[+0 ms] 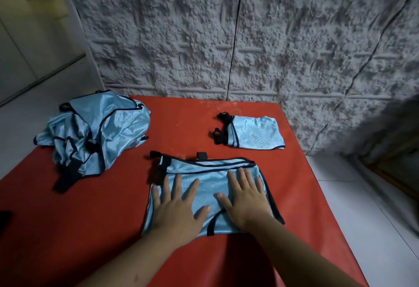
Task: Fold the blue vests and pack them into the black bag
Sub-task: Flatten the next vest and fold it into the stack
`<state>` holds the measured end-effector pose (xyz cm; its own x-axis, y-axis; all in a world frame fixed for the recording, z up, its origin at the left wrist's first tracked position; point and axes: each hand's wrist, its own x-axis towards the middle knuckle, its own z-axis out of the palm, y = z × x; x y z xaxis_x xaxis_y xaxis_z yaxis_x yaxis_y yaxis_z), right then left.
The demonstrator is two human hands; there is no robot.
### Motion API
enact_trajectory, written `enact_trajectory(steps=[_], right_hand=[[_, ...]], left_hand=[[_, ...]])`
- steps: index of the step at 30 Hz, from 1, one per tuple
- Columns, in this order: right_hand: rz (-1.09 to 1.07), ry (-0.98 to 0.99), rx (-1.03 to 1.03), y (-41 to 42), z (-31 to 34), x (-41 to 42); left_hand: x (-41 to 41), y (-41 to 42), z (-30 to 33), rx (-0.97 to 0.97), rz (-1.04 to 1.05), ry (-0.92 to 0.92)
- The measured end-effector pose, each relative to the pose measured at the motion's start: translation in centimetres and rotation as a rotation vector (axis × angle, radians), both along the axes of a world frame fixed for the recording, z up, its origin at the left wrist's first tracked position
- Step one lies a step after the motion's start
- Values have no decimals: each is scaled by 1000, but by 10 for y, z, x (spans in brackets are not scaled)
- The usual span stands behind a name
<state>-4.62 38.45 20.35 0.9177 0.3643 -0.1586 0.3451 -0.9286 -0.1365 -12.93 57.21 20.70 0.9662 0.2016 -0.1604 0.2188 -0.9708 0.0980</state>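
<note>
both hands flat on a half-folded blue vest (210, 187) lying on the red counter (108, 218), near its front edge. left hand (179, 207) palm down on the vest's left half, fingers (166, 187) spread apart and straight, gripping nothing. right hand (246, 200) palm down on the right half, fingers (241, 179) extended and close together, thumb out to the side, gripping nothing. small folded vest (256, 133) sits at the far right of the counter, black straps (223, 129) sticking out on its left side. crumpled pile of blue vests (97, 132) at the far left, partly hanging over the counter edge. dark object (4, 221) at the left frame edge, cannot tell what it is. textured grey wall (249, 37) behind
</note>
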Motion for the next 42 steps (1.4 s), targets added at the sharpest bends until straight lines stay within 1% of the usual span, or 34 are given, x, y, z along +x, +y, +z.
enact_trajectory(steps=[4, 7, 9, 12, 14, 16, 17, 19, 21, 23, 25, 27, 29, 31, 32, 33, 34, 37, 39, 41, 42], right_hand=[[68, 45, 12, -16, 8, -17], [71, 65, 14, -27, 19, -29], [40, 56, -18, -26, 28, -41], [-16, 4, -37, -20, 40, -53], [-18, -92, 50, -25, 43, -45], [-16, -164, 164, -37, 41, -26], [-28, -169, 201, -41, 39, -15], [-36, -111, 248, -44, 35, 5], [-21, -38, 219, -39, 30, 20], [-10, -76, 125, -34, 26, 28], [-47, -124, 77, -32, 28, 29], [-142, -51, 79, -31, 32, 24], [-221, 79, 35, -31, 40, 14], [-270, 284, 1, -35, 50, -4], [-284, 408, 25, -38, 54, -14], [-289, 515, 66, -41, 57, -25], [-292, 582, 114, -44, 56, -34], [-315, 649, 291, -51, 55, -53], [-407, 720, 470, -51, 56, -61], [-500, 769, 618, -48, 60, -71], [-544, 763, 682, -46, 61, -74]], left_hand=[[-33, -20, 11, -36, 36, 65], [-45, -22, 15, -62, 47, 92], [-35, -11, 17, -85, 42, 46], [-9, 8, 20, -77, -34, -39], [7, 15, 21, -93, -64, -39], [12, 13, 23, -109, -44, -25], [10, 9, 24, -87, -19, -32], [-3, -10, 31, -8, 41, -55], [-23, -35, 36, 28, 46, -34], [-38, -50, 34, -13, 22, 44], [-38, -44, 28, -66, -3, 112], [-25, -20, 22, -104, -84, 123], [-9, 10, 22, -129, -223, 140], [5, 34, 26, -136, -363, 152], [10, 43, 29, -126, -410, 151], [12, 49, 34, -117, -436, 145], [12, 52, 38, -116, -445, 135], [-7, 42, 51, -153, -448, 89], [-34, 27, 59, -176, -454, 60], [-61, 17, 63, -153, -519, 36], [-72, 14, 64, -134, -563, 53]])
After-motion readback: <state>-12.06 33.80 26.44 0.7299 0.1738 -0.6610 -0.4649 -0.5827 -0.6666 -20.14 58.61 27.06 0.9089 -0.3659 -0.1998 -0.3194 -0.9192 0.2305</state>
